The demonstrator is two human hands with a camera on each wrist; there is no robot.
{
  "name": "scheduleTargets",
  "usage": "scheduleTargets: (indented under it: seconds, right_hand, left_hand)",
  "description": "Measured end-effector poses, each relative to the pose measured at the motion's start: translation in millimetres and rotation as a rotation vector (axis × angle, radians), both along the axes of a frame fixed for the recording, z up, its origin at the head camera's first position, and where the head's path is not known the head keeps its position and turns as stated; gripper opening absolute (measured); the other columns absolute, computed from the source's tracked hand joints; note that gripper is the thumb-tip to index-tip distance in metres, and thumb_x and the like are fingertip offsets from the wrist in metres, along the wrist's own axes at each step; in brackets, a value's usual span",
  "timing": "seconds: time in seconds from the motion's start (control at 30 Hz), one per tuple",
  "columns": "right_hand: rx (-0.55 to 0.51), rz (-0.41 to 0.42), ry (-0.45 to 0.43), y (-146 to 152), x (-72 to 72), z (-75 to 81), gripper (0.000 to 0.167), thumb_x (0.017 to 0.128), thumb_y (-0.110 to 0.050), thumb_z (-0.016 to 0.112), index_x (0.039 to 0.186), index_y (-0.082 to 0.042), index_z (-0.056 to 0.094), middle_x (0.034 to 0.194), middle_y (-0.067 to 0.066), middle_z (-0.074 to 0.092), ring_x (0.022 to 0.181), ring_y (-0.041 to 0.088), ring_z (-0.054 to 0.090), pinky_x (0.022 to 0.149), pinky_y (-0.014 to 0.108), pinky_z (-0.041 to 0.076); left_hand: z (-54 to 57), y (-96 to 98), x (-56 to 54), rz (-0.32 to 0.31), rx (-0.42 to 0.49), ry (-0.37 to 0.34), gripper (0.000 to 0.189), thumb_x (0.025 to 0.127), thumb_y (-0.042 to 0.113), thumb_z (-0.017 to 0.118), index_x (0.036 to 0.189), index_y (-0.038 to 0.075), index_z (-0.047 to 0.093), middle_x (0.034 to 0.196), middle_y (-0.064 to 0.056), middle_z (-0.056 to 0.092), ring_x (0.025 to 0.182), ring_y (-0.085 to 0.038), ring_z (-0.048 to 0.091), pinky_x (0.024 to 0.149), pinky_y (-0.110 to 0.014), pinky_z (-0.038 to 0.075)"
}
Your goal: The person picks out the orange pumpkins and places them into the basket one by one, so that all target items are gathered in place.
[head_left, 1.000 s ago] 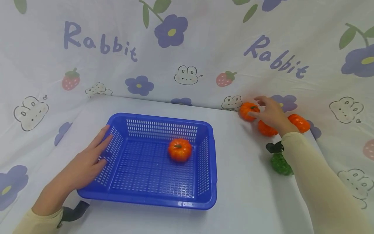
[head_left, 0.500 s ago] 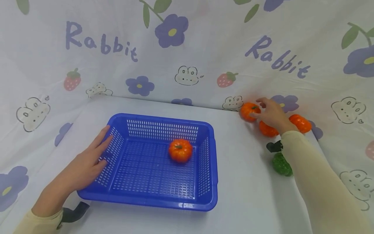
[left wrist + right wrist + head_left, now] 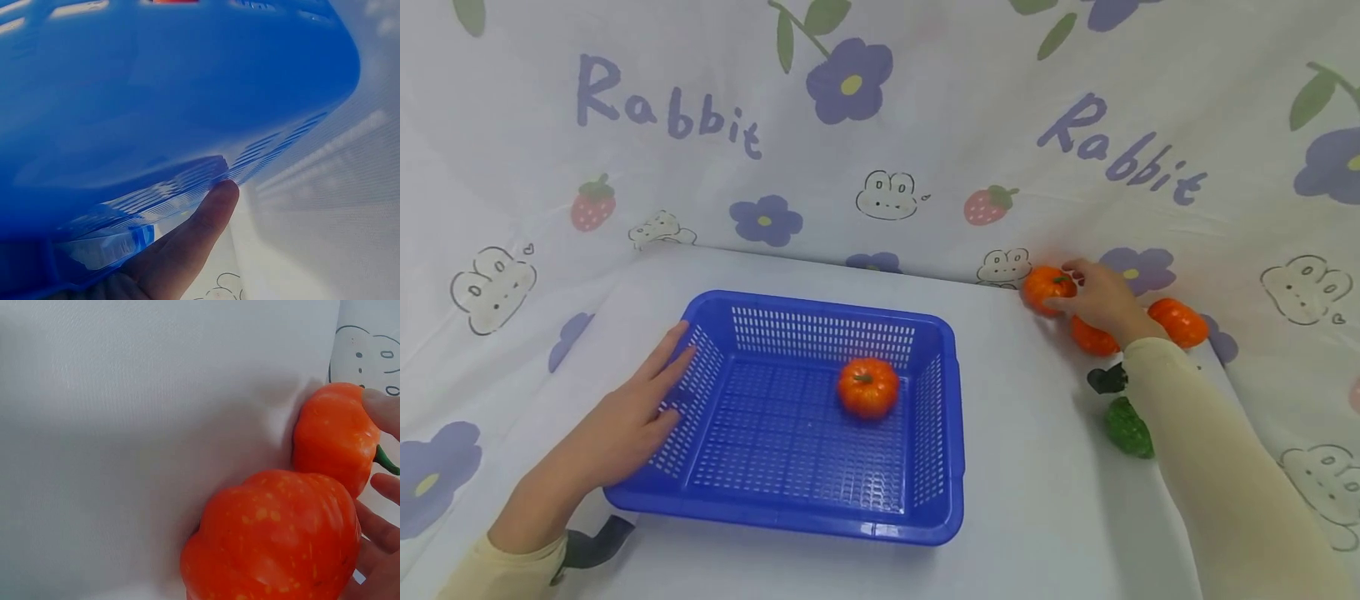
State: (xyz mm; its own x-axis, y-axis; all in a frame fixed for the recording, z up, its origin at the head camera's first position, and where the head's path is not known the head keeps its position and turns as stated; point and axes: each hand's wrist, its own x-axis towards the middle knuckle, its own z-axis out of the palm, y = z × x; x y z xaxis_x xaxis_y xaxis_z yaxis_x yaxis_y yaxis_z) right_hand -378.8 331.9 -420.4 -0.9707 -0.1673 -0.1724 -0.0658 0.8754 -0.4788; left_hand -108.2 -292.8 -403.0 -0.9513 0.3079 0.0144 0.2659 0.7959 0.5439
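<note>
In the head view, a blue plastic basket (image 3: pixel 775 525) stands on the white table with one small orange toy pumpkin (image 3: pixel 868 388) inside. My left hand (image 3: pixel 628 421) rests against its left side, fingers extended over the rim; the left wrist view shows a fingertip (image 3: pixel 224 190) at the blue plastic. At the back right, my right hand (image 3: pixel 1101 296) holds another orange pumpkin (image 3: pixel 1045 290) with a green stem, thumb on the near side and fingers on the far side. In the right wrist view, a redder, speckled pumpkin (image 3: pixel 275 544) sits close beside that pumpkin (image 3: pixel 334 440).
A third orange pumpkin (image 3: pixel 1094 335) lies partly under my right hand, and another orange one (image 3: pixel 1178 323) is right of the wrist. A bumpy green vegetable (image 3: pixel 1127 427) lies partly behind the right sleeve. A printed cloth (image 3: pixel 805 158) hangs behind the table (image 3: pixel 1022 467).
My right thumb and fingers have drawn in closer around the back pumpkin. The whole head view has shifted slightly right. The left hand keeps its place on the basket.
</note>
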Motion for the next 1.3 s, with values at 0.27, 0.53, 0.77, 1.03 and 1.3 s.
scheduleTargets:
  seconds: [0.27,0.53,0.77,1.03,1.3]
  right_hand:
    - [-0.002,-0.011,-0.014,-1,-5.8,-7.3,0.087,0.099,-0.045,0.079,0.163,-0.001,0.038,0.156,0.030,0.044,0.139,0.052,0.042,0.119,0.073,0.034]
    - [-0.003,-0.048,-0.037,-1,-4.0,-9.2,0.093,0.099,-0.047,0.078,0.167,-0.003,0.032,0.158,0.030,0.042,0.139,0.052,0.041,0.119,0.074,0.033]
    - [-0.002,-0.053,-0.030,-1,-4.3,-9.2,0.093,0.098,-0.048,0.079,0.165,-0.001,0.036,0.156,0.030,0.044,0.137,0.052,0.042,0.118,0.075,0.034]
    - [0.044,-0.073,-0.028,4,-4.6,-2.9,0.095,0.096,-0.055,0.078,0.164,-0.002,0.038,0.154,0.030,0.045,0.134,0.053,0.043,0.115,0.078,0.034]
    - [0.056,-0.057,0.008,7,0.4,1.3,0.092,0.096,-0.056,0.078,0.162,-0.004,0.041,0.151,0.029,0.048,0.130,0.052,0.046,0.113,0.077,0.037]
  left_hand:
    - [-0.3,-0.7,0.5,0.006,0.000,-0.025,0.074,0.104,-0.001,0.054,0.171,-0.002,0.021,0.182,-0.004,-0.009,0.161,-0.047,0.019,0.117,-0.072,0.033]
    - [1.7,-0.7,-0.7,0.010,0.000,-0.031,0.074,0.104,0.000,0.053,0.171,-0.002,0.020,0.182,-0.003,-0.009,0.162,-0.045,0.017,0.118,-0.071,0.033]
    - [4.0,-0.3,-1.3,0.017,-0.002,-0.038,0.074,0.104,-0.001,0.054,0.171,-0.002,0.022,0.182,-0.004,-0.009,0.162,-0.047,0.019,0.118,-0.072,0.033]
    - [2.7,3.6,-1.9,0.019,-0.009,-0.032,0.074,0.104,0.000,0.053,0.171,-0.003,0.021,0.182,-0.005,-0.010,0.162,-0.048,0.019,0.117,-0.072,0.033]
    - [2.6,6.3,-1.9,0.019,-0.010,-0.019,0.073,0.105,0.000,0.053,0.171,-0.003,0.021,0.182,-0.005,-0.009,0.161,-0.048,0.019,0.117,-0.072,0.034]
